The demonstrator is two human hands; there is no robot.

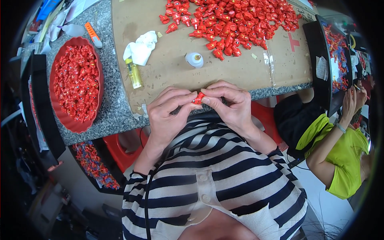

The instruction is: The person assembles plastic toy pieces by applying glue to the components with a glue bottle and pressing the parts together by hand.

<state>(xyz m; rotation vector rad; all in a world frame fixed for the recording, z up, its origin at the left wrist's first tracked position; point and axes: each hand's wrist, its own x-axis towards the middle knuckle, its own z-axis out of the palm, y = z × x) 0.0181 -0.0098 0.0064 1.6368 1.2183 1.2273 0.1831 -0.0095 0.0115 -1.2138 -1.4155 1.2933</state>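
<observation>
Just beyond the table's near edge, a small red plastic piece (199, 97) is pinched between both my hands. My left hand (168, 110) grips its left side between thumb and fingertips. Opposite, my right hand (233, 107) holds the other side with thumb and forefinger; the fingertips cover much of the piece. A small white squeeze bottle (194, 60) with a narrow tip stands ahead of my hands on a cardboard sheet (228, 74). Farther off, a large heap of similar red pieces (236, 28) is spread over the cardboard.
Left on the granite tabletop (110, 120) stands a red scalloped basin (78, 127) full of red pieces. A crumpled white tissue (141, 48), a yellow transparent tube (134, 74) and an orange cutter (93, 35) lie nearby. Black trays (320, 60) flank the table. A co-worker in yellow-green (344, 160) sits right.
</observation>
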